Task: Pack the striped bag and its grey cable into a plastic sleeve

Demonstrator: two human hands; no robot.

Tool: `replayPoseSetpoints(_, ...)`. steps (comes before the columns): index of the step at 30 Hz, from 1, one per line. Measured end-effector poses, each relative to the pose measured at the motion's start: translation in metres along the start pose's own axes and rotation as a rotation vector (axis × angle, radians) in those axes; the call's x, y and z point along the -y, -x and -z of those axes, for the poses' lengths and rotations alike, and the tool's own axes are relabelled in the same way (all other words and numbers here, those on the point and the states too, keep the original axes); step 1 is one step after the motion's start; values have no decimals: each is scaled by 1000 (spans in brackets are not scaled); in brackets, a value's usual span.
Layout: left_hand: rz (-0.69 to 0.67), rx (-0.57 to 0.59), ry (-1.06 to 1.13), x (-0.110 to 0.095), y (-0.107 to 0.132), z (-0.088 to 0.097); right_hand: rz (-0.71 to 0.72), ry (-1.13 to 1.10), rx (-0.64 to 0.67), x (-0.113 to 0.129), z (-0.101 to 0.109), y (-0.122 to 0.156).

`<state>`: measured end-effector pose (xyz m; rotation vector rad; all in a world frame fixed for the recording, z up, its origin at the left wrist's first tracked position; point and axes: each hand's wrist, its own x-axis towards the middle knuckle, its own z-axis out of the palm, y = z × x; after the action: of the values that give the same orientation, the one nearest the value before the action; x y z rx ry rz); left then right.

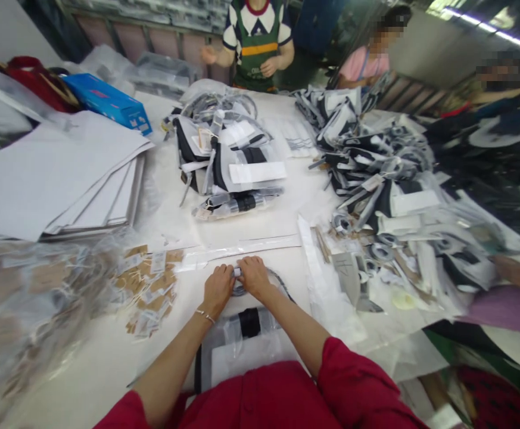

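Observation:
Close to my body lies a grey-and-black bag (266,322) in clear plastic, with a black band across it and a white sheet over its near part. Its grey strap (282,282) loops up onto the table beyond the bag. My left hand (217,289) and my right hand (253,276) meet at the far end of this loop, fingers closed on the strap. Between the fingertips shows a small pale band (237,271) around it. The fingertips partly cover that spot.
Brown tags with strings (150,286) lie to the left, beside clear plastic bags (31,298). Large white sheets (63,173) and a blue box (108,101) are farther back. Wrapped bags (242,155) stand ahead; more bags (376,155) heap at right. Co-workers (257,44) are across the table.

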<state>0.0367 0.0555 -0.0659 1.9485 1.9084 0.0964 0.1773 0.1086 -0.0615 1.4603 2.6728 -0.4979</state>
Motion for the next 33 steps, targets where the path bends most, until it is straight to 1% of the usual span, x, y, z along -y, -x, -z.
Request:
replayPoseSetpoints(2,-17,-5,-23,2,-2,-1,-15,-2,0,0,1,1)
replayPoseSetpoints(5,-56,1,-72,2,-5,-1,-27,16,-40,2,2,2)
replayPoseSetpoints(9,-99,11,-104,0,-7,1,-10,14,-48,4,-2,3)
replayPoseSetpoints(12,-112,-9,-90,0,-9,0,-63,-49,-67,5,-5,5)
replayPoseSetpoints(14,-116,-4,-94,0,-10,0,-89,-128,-134,3,-4,12)
replayPoseSetpoints(16,-124,7,-106,0,-11,1,-76,-216,-235,-6,0,25)
replayPoseSetpoints(18,-128,12,-126,0,-11,2,-73,-274,-326,-22,5,45)
replayPoseSetpoints(20,-127,7,-148,0,-11,2,-135,-293,-384,-48,10,70)
replayPoseSetpoints(23,-131,-8,-163,0,-11,2,-339,-294,-454,-98,18,105)
replayPoseSetpoints(25,-137,-8,-164,1,-12,1,-495,-290,-499,-135,26,119)
replayPoseSetpoints(27,-139,-7,-163,2,-12,0,-633,-267,-495,-169,33,124)
replayPoseSetpoints(29,-138,-7,-159,3,-12,-1,-728,-235,-451,-196,40,120)
replayPoseSetpoints(31,-131,-14,-155,3,-12,-2,-783,-219,-412,-216,44,113)
replayPoseSetpoints(33,-122,-25,-155,3,-11,-3,-812,-222,-400,-229,45,104)
